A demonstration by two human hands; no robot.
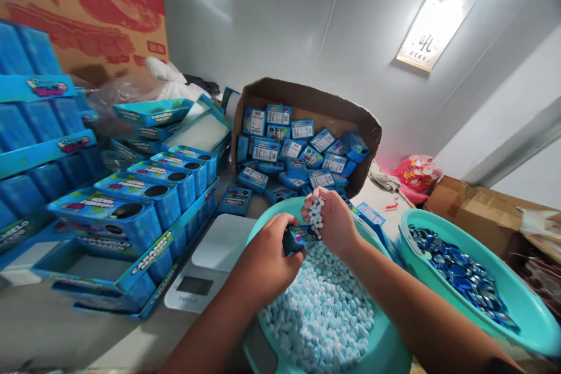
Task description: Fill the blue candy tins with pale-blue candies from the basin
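Observation:
A teal basin full of small pale blue and white candies stands in front of me. Over it, my left hand is closed around a small blue candy box, tilted toward the right. My right hand is cupped around a heap of the candies, right beside the box's end. Whether candies are entering the box I cannot tell. Left of the basin sits a white digital scale, partly behind my left forearm.
Behind the basin, a tipped carton spills many small blue boxes. At left are display trays of blue boxes and a taller stack. A second teal basin at right holds shiny blue round pieces. Brown cartons stand beyond it.

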